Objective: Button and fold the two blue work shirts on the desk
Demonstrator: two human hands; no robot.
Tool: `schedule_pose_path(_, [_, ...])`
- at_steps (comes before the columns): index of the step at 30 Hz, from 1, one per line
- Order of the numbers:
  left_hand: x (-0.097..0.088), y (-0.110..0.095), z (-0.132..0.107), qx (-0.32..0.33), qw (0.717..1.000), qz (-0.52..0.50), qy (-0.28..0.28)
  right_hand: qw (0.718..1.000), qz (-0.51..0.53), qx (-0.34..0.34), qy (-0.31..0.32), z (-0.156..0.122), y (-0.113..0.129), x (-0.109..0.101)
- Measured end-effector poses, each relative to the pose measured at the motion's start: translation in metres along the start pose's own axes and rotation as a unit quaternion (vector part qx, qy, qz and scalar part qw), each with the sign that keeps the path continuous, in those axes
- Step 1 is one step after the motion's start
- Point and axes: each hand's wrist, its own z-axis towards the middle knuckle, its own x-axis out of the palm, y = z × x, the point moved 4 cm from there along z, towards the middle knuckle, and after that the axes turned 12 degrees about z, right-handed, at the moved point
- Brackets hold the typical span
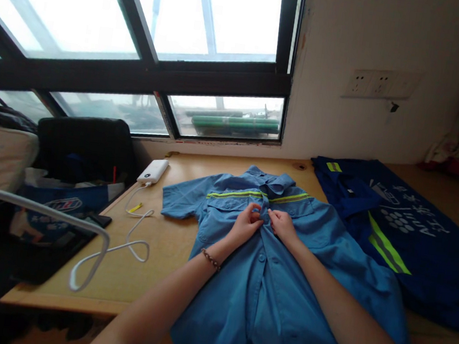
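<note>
From the left, with the hands as the centre of the dial: a black chair (pixel 86 146) out at ten o'clock, a printed blue bag (pixel 87 202) in front of it at nine. Swinging in, a white cable (pixel 105 246) curls over the wooden table (pixel 170 248) between eight and nine, and there's the white power bank (pixel 153 171) at ten, near the table's left edge.

Here, mid-dial, lies the light blue shirt (pixel 232 284), spread front up on the table, collar towards twelve, a bright yellow-green stripe (pixel 235 195) across the chest, hem falling to six. The left hand (pixel 247 221), beaded bracelet (pixel 211 259) at its wrist, is at the button edge, fingers curled in narrow; whether they grip cloth, I can't tell. Just beside it, the right hand (pixel 283 226) has a tight pinch, thumb and forefinger on that front edge. One button (pixel 261 258) sits below them at six.

Further right, sockets (pixel 380 84) on the wall at two, then a dark blue garment (pixel 435 264) with white print at three, beside the shirt.
</note>
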Motion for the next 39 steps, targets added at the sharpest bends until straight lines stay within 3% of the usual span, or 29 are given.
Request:
schedule_pose_path(6, [-0.018, 0.003, 0.038, 0.055, 0.992, 0.11, -0.023, 0.996, -0.073, -0.051, -0.016, 0.026, 0.018, -0.007])
schedule_pose_path(12, [-0.034, 0.007, 0.074, 0.067, 0.983, 0.165, -0.054, 0.96, -0.236, -0.154, 0.007, -0.008, 0.047, 0.005])
schedule_pose_path(16, [-0.035, 0.013, 0.083, 0.059, 0.986, 0.149, -0.054, 0.954, -0.284, -0.096, 0.01, -0.031, 0.035, 0.013])
schedule_pose_path(20, [-0.034, 0.007, 0.084, 0.037, 0.984, 0.171, -0.038, 0.94, -0.335, -0.057, 0.018, -0.032, 0.031, 0.013])
schedule_pose_path(25, [-0.024, -0.011, 0.059, 0.006, 0.96, 0.279, -0.011, 0.939, -0.342, -0.027, 0.03, -0.029, 0.034, 0.011])
schedule_pose_path(29, [-0.015, -0.022, 0.016, 0.044, 0.933, 0.357, -0.031, 0.961, -0.275, 0.003, 0.025, -0.026, 0.03, 0.003])
schedule_pose_path(33, [-0.017, -0.021, -0.012, 0.063, 0.92, 0.387, -0.02, 0.992, -0.069, 0.085, 0.069, -0.018, 0.021, -0.007])
schedule_pose_path(36, [-0.024, -0.017, -0.017, 0.045, 0.927, 0.372, -0.007, 0.971, 0.122, 0.162, 0.13, -0.016, 0.016, -0.007])
schedule_pose_path(39, [-0.028, -0.019, -0.017, 0.049, 0.933, 0.356, -0.009, 0.914, 0.313, 0.22, 0.134, -0.016, 0.016, -0.006])
